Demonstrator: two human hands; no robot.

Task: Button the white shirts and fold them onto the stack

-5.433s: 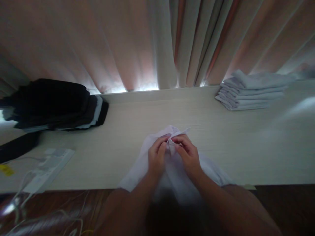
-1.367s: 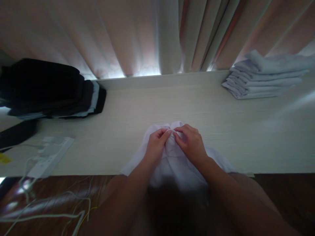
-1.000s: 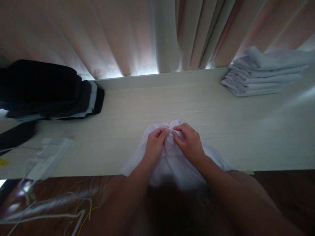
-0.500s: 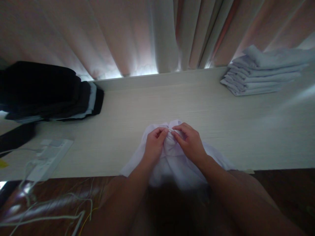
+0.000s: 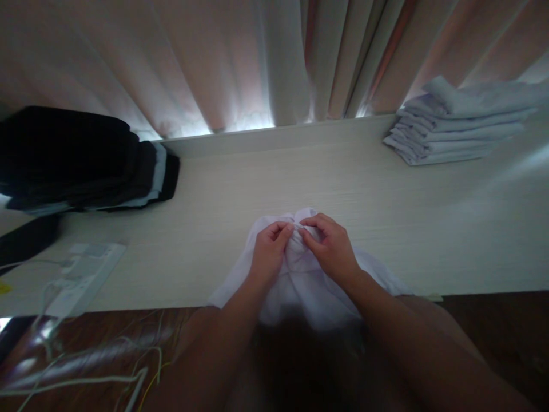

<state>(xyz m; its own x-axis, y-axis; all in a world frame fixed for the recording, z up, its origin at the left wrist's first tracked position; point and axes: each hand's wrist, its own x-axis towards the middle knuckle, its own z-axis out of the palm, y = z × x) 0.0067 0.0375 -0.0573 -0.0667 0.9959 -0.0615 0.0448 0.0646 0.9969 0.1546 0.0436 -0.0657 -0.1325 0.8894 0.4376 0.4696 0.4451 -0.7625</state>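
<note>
A white garment (image 5: 300,286) lies bunched at the near edge of a pale wooden table (image 5: 386,217), hanging over the edge toward me. My left hand (image 5: 268,254) and my right hand (image 5: 330,246) sit side by side on its top part. The fingertips of both pinch the fabric near the collar, almost touching each other. What lies between the fingers is too small and dim to tell.
A stack of folded white garments (image 5: 458,123) sits at the back right. A pile of folded dark clothes (image 5: 81,160) sits at the back left. A white power strip (image 5: 81,274) with cables lies at the front left. Curtains (image 5: 257,63) hang behind the table.
Both hands have stayed at the collar of the white garment, with only small finger movements. The view has shifted slightly.
</note>
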